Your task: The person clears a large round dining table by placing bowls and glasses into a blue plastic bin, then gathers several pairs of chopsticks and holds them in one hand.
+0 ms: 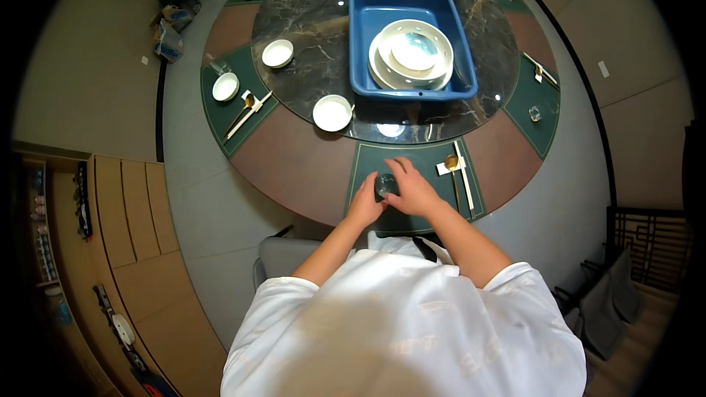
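Observation:
Over the green placemat (pixel 365 160) at the near side of the round table, my two hands close around a small clear glass (pixel 384 187). My left hand (pixel 365 202) grips it from the left. From the right, my right hand (pixel 412 190) wraps it, index finger reaching over the far side. Whether the glass touches the placemat is hidden. Right of my hands lie a gold spoon (pixel 452 165) and light chopsticks (pixel 465 176) on a white rest (pixel 443 169).
A blue tub (pixel 355 44) with stacked white plates and bowls stands on the dark marble turntable (pixel 316 18). White bowls (pixel 332 113) sit to its left. Another glass (pixel 535 112) is on the right placemat. A grey chair (pixel 287 257) stands at the near edge.

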A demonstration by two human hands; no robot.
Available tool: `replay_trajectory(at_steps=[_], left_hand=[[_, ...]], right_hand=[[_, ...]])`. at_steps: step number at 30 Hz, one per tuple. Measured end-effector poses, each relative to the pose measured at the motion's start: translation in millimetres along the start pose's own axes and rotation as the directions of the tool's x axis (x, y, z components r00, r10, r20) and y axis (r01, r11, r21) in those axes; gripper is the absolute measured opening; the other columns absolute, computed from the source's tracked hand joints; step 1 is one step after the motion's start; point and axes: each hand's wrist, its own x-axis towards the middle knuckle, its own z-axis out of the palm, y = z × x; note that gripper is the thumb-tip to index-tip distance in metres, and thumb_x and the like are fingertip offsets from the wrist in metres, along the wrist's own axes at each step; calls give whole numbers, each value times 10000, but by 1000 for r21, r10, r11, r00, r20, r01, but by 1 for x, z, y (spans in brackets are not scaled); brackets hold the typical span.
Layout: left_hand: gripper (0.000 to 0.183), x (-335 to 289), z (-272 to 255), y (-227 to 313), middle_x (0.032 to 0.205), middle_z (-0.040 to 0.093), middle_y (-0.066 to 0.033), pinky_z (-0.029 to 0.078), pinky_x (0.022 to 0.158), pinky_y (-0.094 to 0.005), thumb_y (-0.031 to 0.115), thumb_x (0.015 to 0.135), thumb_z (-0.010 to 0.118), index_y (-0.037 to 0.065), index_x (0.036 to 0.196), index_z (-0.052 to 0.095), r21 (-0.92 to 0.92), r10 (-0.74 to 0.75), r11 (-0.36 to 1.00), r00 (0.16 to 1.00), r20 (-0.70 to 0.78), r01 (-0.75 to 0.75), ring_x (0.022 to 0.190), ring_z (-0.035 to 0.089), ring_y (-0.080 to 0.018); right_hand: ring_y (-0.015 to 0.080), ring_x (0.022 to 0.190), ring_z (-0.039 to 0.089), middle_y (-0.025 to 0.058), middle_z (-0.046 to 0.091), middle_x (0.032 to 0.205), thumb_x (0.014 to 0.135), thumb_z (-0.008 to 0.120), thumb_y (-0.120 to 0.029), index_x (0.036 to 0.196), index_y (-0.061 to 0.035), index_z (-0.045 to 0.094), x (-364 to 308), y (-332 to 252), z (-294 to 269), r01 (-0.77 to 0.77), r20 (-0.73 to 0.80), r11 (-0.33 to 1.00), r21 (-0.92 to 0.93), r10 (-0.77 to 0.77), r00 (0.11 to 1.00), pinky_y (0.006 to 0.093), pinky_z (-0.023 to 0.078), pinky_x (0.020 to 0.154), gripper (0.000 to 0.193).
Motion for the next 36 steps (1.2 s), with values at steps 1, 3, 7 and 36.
replay_trajectory(at_steps=[1,3,7,36], left_hand=[[775,0,-2,-6,1444,541,-258,479,1073,-466,151,823,801,18,1484,418,10,0,1000,999,34,-1,1323,544,-438],[747,-1,-6,-19,1440,546,-259,479,1073,-468,147,841,776,12,1483,421,32,0,999,995,104,-3,1328,541,-434],[649,-6,-12,-47,1448,545,-241,471,1088,-468,127,866,724,7,1450,468,126,-5,992,996,86,-6,1343,529,-421],[740,138,27,-11,1707,195,-216,199,1260,-570,193,938,551,-5,1601,288,656,-15,750,990,140,-82,1589,165,-383]], right_hand=[[476,1300,532,259,407,1527,789,793,-200,1520,-117,414,3,-10,5,-1,10,999,-44,2,1000,492,511,1045,828],[456,1302,529,232,420,1525,782,808,-183,1480,-125,458,8,-22,20,-36,75,990,-133,46,996,497,523,1028,783],[426,1171,596,195,499,1391,792,762,-122,1373,-174,527,11,-19,45,-63,95,952,-298,95,991,502,579,888,629],[325,1069,668,159,675,1146,685,899,-182,1192,-69,655,-79,97,-65,-446,-390,828,339,555,735,421,547,926,574]])
